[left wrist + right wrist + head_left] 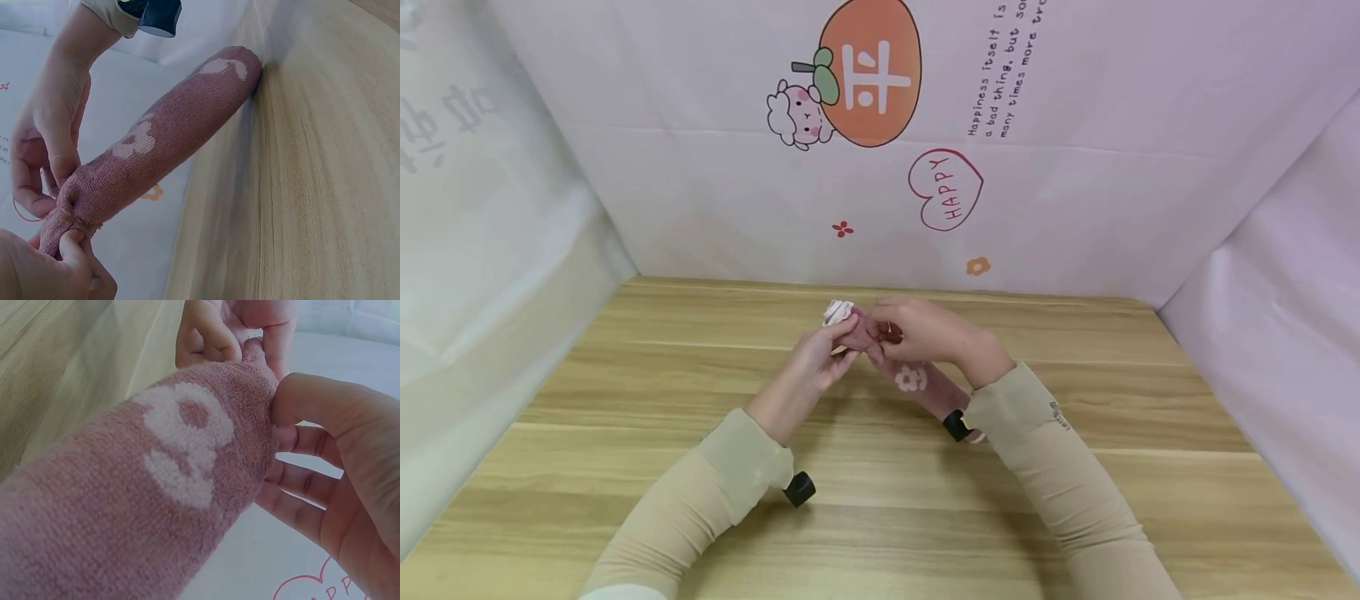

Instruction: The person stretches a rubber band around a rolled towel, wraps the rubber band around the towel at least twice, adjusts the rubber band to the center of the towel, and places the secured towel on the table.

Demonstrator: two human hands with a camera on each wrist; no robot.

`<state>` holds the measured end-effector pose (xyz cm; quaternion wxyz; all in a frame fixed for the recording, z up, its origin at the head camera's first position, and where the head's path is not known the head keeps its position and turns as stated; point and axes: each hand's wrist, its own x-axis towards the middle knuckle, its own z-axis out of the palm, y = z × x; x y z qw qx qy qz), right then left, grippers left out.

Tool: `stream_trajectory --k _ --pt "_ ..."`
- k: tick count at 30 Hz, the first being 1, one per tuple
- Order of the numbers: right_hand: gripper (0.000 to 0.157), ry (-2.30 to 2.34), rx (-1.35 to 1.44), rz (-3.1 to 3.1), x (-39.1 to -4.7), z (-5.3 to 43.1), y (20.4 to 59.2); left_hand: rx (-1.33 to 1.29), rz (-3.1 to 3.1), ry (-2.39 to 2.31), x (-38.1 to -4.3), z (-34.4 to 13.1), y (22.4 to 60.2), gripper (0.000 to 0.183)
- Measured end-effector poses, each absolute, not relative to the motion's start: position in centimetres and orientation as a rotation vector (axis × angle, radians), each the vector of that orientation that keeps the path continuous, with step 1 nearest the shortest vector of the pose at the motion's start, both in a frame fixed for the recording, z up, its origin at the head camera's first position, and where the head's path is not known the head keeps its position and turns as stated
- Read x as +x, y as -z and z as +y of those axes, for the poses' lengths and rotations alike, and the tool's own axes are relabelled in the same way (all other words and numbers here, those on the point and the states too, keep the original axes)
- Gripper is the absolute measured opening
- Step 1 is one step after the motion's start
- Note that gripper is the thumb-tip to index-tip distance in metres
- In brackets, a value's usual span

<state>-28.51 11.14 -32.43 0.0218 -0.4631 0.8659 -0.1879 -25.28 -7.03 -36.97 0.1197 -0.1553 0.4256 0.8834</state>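
A dusty-pink terry towel (pixel 925 385) with white flower patches is rolled into a long tube. It slants from upper left down to the right, above the wooden table. My left hand (pixel 816 358) grips its narrow upper end, where a crumpled white piece (pixel 837 312) sticks out beyond the thumb. Just right of it, my right hand (pixel 921 329) pinches a gathered fold with thumb and fingers. In the left wrist view the towel (pixel 178 125) looks twisted and narrowed between both hands. Its thick lower end is rounded. The right sleeve partly hides that end in the head view.
The wood-grain table (pixel 865 517) reaches back to a printed white cloth backdrop (pixel 730 208). More white cloth (pixel 497 250) hangs along the left and right sides. Black wrist cameras (pixel 800 489) stick out below the beige cuffs.
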Motion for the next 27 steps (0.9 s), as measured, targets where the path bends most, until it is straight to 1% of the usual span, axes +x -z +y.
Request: stream_trajectory --k 6,13,19,27 --pt "0.017 0.604 -1.435 2.672 -28.4 11.3 32.4 -0.469 1.256 -2.546 -25.2 -6.8 37.0 0.015" --pt "0.011 0.586 -1.374 2.682 -28.0 11.3 32.4 -0.484 1.239 -2.548 -24.9 -6.6 36.7 0.009" --pt "0.013 0.620 -1.395 2.702 -27.8 11.5 32.9 -0.513 1.223 -2.588 -25.0 -6.5 36.7 0.007" --pt "0.009 0.691 -1.401 2.683 -27.5 12.4 33.5 -0.544 1.225 -2.610 -25.2 -6.5 36.8 0.003"
